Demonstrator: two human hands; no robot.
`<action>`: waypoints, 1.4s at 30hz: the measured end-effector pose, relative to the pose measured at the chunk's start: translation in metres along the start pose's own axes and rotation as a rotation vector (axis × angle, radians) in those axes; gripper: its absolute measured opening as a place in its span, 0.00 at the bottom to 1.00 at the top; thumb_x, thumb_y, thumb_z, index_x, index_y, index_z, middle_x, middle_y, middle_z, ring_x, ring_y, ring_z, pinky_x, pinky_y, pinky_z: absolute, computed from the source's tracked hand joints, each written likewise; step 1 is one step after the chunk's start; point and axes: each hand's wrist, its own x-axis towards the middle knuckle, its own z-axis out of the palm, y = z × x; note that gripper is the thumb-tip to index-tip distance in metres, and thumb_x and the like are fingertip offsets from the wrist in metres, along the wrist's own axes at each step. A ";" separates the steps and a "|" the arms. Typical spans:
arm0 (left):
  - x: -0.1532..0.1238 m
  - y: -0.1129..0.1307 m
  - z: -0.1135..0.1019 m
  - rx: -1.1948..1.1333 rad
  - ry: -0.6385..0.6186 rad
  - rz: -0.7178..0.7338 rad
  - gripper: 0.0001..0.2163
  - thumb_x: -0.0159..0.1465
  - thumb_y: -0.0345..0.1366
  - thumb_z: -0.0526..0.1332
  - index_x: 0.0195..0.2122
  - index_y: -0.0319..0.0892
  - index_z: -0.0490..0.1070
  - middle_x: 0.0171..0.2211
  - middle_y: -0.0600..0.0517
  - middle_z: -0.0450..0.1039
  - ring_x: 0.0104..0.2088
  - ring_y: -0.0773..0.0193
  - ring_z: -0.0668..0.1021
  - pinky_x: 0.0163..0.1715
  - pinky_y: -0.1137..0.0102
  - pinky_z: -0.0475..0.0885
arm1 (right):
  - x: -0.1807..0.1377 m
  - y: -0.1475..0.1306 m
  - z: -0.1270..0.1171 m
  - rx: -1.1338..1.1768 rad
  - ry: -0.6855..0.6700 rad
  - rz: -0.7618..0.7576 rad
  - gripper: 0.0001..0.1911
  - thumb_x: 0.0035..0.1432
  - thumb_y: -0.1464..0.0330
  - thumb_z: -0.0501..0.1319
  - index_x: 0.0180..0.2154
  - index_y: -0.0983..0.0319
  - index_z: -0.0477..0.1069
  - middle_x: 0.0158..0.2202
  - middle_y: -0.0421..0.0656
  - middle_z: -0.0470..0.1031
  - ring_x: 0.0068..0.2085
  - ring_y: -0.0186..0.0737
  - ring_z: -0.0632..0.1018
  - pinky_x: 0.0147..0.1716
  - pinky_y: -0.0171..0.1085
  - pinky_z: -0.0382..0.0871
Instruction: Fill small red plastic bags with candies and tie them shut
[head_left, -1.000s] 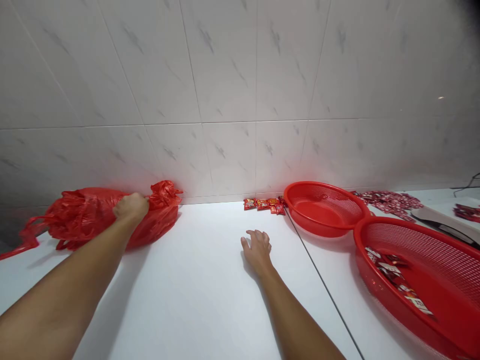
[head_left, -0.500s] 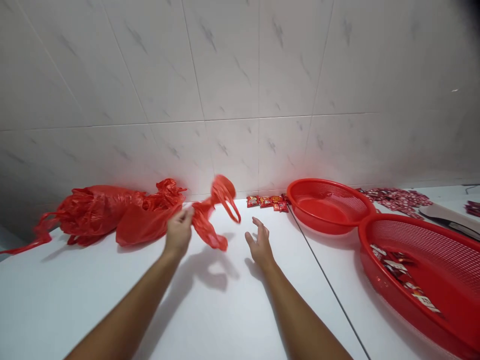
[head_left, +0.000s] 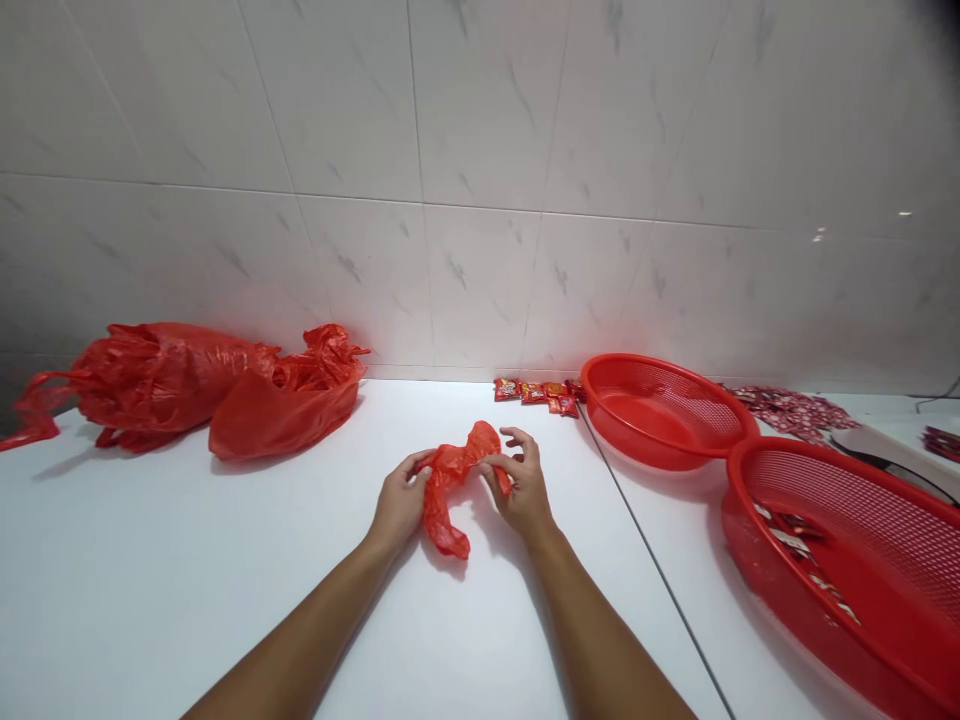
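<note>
A crumpled red plastic bag (head_left: 452, 482) hangs between both of my hands above the white table (head_left: 225, 570). My left hand (head_left: 398, 503) pinches its left end. My right hand (head_left: 521, 486) pinches its upper right end with thumb and fingers. The bag's lower part droops onto the table. A heap of more red plastic bags (head_left: 195, 388) lies at the back left against the tiled wall, well away from my hands.
Several small red packets (head_left: 536, 393) lie by the wall. An empty red mesh basket (head_left: 664, 410) stands to their right. A bigger red basket (head_left: 847, 560) at the front right holds several packets. More packets (head_left: 791, 410) are spread at the far right.
My left hand pulled one red bag out of the heap and brought it to the table's middle. My right hand rose from the table and took hold of the bag's other end.
</note>
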 end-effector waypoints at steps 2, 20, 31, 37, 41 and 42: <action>0.012 -0.002 -0.013 0.018 0.114 -0.036 0.20 0.60 0.41 0.66 0.53 0.41 0.78 0.49 0.42 0.81 0.41 0.55 0.84 0.39 0.63 0.79 | 0.000 0.000 -0.003 0.064 0.074 0.083 0.15 0.71 0.59 0.61 0.37 0.58 0.83 0.45 0.49 0.77 0.45 0.46 0.79 0.45 0.44 0.75; -0.022 0.007 -0.002 0.981 -0.086 0.680 0.20 0.67 0.30 0.59 0.60 0.44 0.74 0.53 0.44 0.81 0.53 0.47 0.81 0.57 0.52 0.73 | -0.010 -0.016 0.000 0.098 0.110 0.212 0.16 0.70 0.57 0.61 0.47 0.61 0.81 0.35 0.43 0.84 0.32 0.41 0.83 0.37 0.38 0.79; -0.001 0.013 -0.037 1.016 0.058 0.335 0.21 0.61 0.24 0.54 0.50 0.46 0.79 0.47 0.51 0.83 0.43 0.55 0.83 0.41 0.63 0.75 | -0.008 -0.007 -0.008 -0.072 0.370 0.214 0.23 0.75 0.58 0.53 0.59 0.63 0.76 0.49 0.51 0.85 0.42 0.45 0.85 0.45 0.42 0.78; 0.002 0.009 -0.036 1.061 0.239 0.697 0.27 0.55 0.19 0.58 0.55 0.43 0.78 0.57 0.42 0.75 0.55 0.45 0.77 0.53 0.53 0.75 | -0.005 -0.006 -0.010 -0.027 0.311 0.450 0.28 0.73 0.50 0.52 0.53 0.63 0.80 0.34 0.46 0.84 0.31 0.44 0.82 0.38 0.40 0.75; -0.008 0.012 -0.025 1.024 0.276 1.081 0.20 0.62 0.23 0.63 0.53 0.49 0.79 0.61 0.43 0.74 0.63 0.44 0.71 0.63 0.46 0.70 | -0.001 -0.003 -0.012 0.069 0.324 0.570 0.32 0.72 0.46 0.52 0.54 0.65 0.78 0.25 0.42 0.80 0.29 0.45 0.82 0.38 0.41 0.75; -0.012 0.013 -0.021 0.991 0.254 1.173 0.18 0.63 0.25 0.64 0.52 0.51 0.79 0.59 0.45 0.76 0.62 0.45 0.72 0.63 0.46 0.70 | -0.001 -0.004 -0.012 0.080 0.326 0.577 0.32 0.71 0.46 0.52 0.55 0.65 0.78 0.25 0.42 0.80 0.28 0.45 0.82 0.37 0.41 0.75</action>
